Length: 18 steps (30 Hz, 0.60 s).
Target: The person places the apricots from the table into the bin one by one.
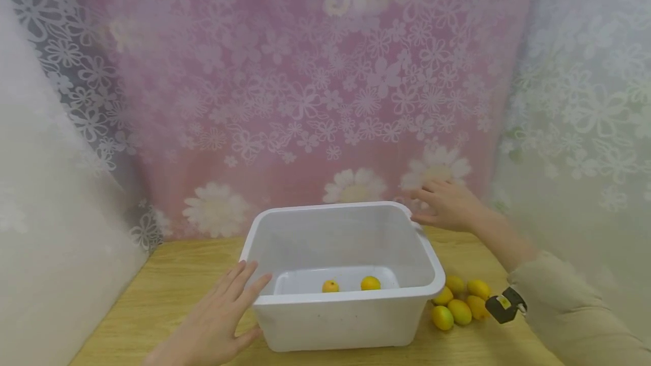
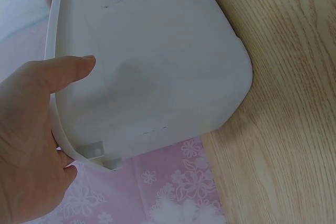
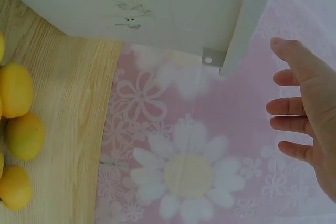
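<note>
One white tub [image 1: 338,322], lower centre of frame, long axis left-right | I see left hand [image 1: 218,310] nearer, fingers spread at its left side, tub rightward | right hand [image 1: 447,206], fingers apart, just off its upper-right corner.

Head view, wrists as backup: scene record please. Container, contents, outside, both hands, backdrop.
Container: white rectangular plastic bin, upright on light wood-grain tabletop
Contents: two small yellow oval fruits visible
Outside: cluster of yellow-green oval fruits, right of bin
Left hand: fingers spread at near-left rim; contact unclear
Right hand: near far-right corner, apart from rim, holding nothing
Backdrop: pink floral sheet
</note>
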Tool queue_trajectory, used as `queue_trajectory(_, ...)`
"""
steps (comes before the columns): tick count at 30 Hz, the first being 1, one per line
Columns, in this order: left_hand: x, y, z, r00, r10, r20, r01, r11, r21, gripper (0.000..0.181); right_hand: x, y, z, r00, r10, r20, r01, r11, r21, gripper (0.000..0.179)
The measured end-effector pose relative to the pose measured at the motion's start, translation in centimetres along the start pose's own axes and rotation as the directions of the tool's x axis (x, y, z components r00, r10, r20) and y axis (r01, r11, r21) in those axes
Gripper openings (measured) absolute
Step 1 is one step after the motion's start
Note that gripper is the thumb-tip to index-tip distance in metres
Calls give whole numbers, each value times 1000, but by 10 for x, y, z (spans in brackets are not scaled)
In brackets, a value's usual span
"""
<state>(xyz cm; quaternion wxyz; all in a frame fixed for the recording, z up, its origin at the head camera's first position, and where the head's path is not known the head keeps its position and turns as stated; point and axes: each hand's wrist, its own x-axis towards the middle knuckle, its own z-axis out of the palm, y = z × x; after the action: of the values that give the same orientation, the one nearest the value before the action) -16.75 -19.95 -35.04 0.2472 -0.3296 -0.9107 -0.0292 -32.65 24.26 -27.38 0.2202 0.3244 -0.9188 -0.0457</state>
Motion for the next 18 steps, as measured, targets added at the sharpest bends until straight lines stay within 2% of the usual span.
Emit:
queue_trajectory(5, 0, 1, 0, 1000, -4, -4, 4, 1000, 10, 83, -17, 6, -1, 995, -34, -89, 31, 999, -40, 38)
queue_trajectory(12, 0, 1, 0, 1000, -8, -21, 9, 1000, 23, 83, -41, 16, 4, 965, -122, -232, 108, 992, -71, 34)
queue_trajectory(15, 0, 2, 0, 1000, -10, -16, 10, 1000, 20, 83, -53, 20, 8, 958, -128, -256, 116, 991, -62, 36)
queue_trajectory(18, 0, 2, 0, 1000, -6, -14, 6, 1000, 13, 83, -66, 23, 11, 971, -87, -225, 78, 996, -49, 43)
